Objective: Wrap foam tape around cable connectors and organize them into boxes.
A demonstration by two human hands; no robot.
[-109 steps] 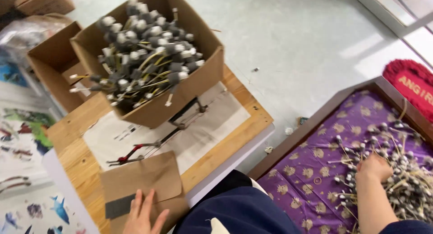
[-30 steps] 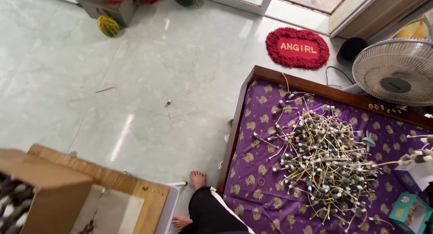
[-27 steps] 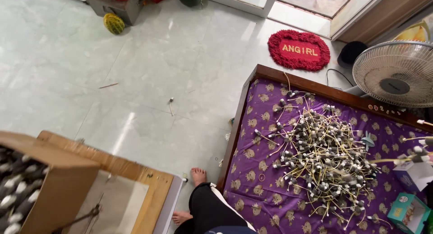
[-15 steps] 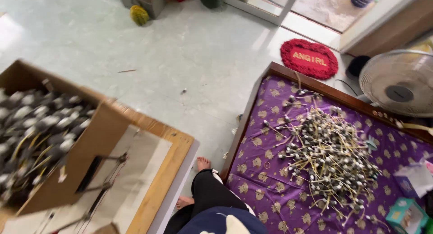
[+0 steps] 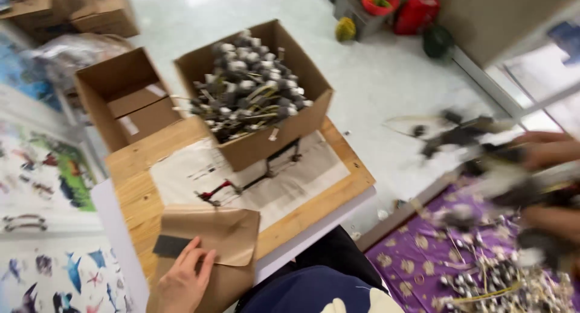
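Head view, looking down: a low wooden table (image 5: 338, 183) is the landmark; on its far side stands an open cardboard box (image 5: 257, 92) heaped with grey-tipped stick pieces (image 5: 248, 89), far too many to count. The left hand (image 5: 181, 283) lies flat and open on a brown paper bag (image 5: 208, 237) at the table's near edge, fingers spread, touching a dark card (image 5: 171, 245) and gripping nothing; a red-handled metal tool (image 5: 241, 183) lies between bag and box. To the right of the table the right hand (image 5: 547, 150), heavily blurred, appears closed around a bundle of sticks (image 5: 468, 135); how tight the grip is cannot be told. The step in hand seems to be carrying that bundle toward the box; the next move would call for swinging it over the box rim before letting go. Below that hand, more loose sticks (image 5: 501, 283) lie on a purple patterned cloth (image 5: 417, 258). Count: three cardboard boxes, including one empty box (image 5: 130, 99) left of the full one and another (image 5: 99, 11) beyond the table; one bag; one tool.
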